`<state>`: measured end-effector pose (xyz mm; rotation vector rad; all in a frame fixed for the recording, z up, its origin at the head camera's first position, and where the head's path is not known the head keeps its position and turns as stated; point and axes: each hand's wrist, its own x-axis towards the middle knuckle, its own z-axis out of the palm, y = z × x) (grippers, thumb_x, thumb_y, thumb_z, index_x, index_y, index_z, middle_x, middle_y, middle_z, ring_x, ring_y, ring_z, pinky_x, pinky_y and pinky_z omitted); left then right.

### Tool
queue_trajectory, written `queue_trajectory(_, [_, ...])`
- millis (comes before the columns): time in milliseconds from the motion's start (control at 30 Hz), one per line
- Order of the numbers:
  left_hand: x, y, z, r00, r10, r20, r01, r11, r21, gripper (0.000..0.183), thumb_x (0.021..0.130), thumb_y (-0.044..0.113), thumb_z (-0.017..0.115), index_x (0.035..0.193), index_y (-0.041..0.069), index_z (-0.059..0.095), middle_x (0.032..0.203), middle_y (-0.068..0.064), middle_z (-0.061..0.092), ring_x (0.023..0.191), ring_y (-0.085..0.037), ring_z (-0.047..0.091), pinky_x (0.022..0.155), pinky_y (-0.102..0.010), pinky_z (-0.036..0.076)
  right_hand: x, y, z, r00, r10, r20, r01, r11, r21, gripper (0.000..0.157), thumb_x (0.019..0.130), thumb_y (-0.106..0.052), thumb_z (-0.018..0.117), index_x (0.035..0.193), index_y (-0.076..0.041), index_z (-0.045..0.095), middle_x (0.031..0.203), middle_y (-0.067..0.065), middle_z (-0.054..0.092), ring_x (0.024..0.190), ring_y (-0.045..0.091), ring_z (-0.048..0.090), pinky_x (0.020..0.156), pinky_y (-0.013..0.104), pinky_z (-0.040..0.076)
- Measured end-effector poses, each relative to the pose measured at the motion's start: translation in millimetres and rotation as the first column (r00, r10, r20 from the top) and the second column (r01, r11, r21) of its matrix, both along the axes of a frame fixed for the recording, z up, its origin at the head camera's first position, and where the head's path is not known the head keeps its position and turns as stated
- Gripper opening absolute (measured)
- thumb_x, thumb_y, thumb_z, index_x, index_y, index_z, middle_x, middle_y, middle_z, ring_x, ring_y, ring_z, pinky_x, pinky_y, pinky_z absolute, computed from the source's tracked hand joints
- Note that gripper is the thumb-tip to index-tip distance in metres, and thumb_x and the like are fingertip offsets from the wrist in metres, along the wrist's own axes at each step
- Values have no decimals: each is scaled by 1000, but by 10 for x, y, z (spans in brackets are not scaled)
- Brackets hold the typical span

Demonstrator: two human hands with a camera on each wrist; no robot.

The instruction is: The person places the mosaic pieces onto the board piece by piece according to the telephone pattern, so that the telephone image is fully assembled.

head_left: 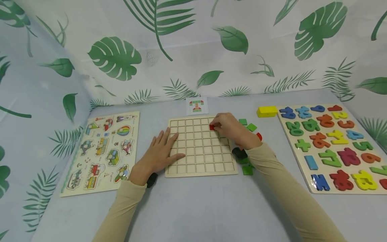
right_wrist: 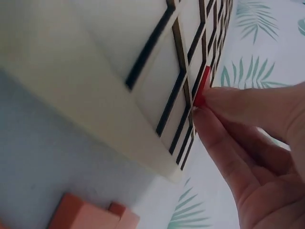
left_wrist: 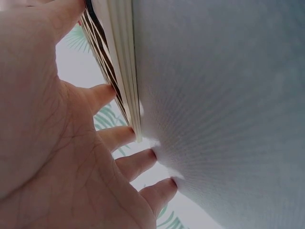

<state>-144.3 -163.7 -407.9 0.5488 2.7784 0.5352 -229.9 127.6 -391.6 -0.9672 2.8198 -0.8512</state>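
Observation:
A wooden grid board with square cells lies in the middle of the table. My right hand is over its far right part, pinching a small red piece between thumb and fingertips. The piece sits right at a cell in the far row, partly hidden by the fingers. My left hand rests at the board's left edge with its fingers spread; thumb and index finger overlap the grid. In the left wrist view, fingertips touch the board's side. A card with a green, red and orange pattern lies behind the board.
Green squares and a red rounded piece lie right of the board, partly under the right arm. Orange blocks are there too. A yellow block and number puzzle are further right. A vehicle picture puzzle lies left.

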Motion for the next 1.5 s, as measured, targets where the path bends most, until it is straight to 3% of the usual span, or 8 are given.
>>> queue_trajectory(133, [-3, 2, -1, 1000, -1, 3, 1, 1000, -1, 86, 105, 52, 59, 167, 6, 22, 173, -26, 1, 158, -48, 2, 125, -64, 6, 24, 132, 37, 999, -15, 51, 17, 999, -50, 20, 95, 9, 69, 113, 14, 74, 109, 24, 72, 98, 37, 72, 88, 47, 60])
queue_trajectory(300, [-16, -12, -13, 1000, -2, 5, 2, 1000, -12, 86, 105, 52, 59, 168, 6, 21, 172, -27, 1, 158, -48, 2, 125, -65, 6, 49, 398, 197, 992, -35, 124, 43, 997, -61, 27, 99, 4, 67, 125, 12, 70, 119, 25, 69, 107, 39, 67, 98, 53, 55])
queue_trajectory(533, [-32, -29, -13, 1000, 0, 5, 0, 1000, -15, 86, 105, 51, 58, 167, 5, 21, 172, -27, 0, 158, -49, 2, 125, -65, 6, 101, 834, 397, 989, -55, 136, 57, 998, -10, 27, 97, 5, 70, 124, 8, 72, 116, 22, 69, 108, 36, 66, 101, 56, 53])
queue_trajectory(767, [-19, -28, -6, 1000, -6, -7, 6, 1000, -16, 86, 105, 51, 59, 167, 5, 22, 172, -28, 2, 158, -50, 3, 124, -66, 7, 137, 1156, 416, 993, -80, 92, 79, 997, 20, 25, 95, 5, 72, 120, 7, 73, 112, 20, 70, 105, 38, 67, 96, 58, 54])
queue_trajectory(1233, [-13, 3, -19, 1000, -13, -4, 13, 1000, -18, 87, 105, 53, 59, 167, 5, 22, 172, -27, 2, 158, -49, 3, 124, -66, 8, 121, 1051, 171, 992, 15, 123, -27, 995, 97, 29, 88, 14, 73, 113, 2, 78, 120, 18, 73, 116, 41, 65, 98, 57, 54])
queue_trajectory(1500, [-6, 1, -7, 1000, -15, -10, 14, 1000, -17, 87, 105, 53, 59, 167, 6, 21, 172, -27, 1, 158, -49, 3, 124, -66, 8, 108, 1029, 141, 992, 9, 126, -24, 993, 119, 28, 87, 16, 73, 111, 4, 78, 121, 21, 72, 120, 45, 63, 100, 59, 52])
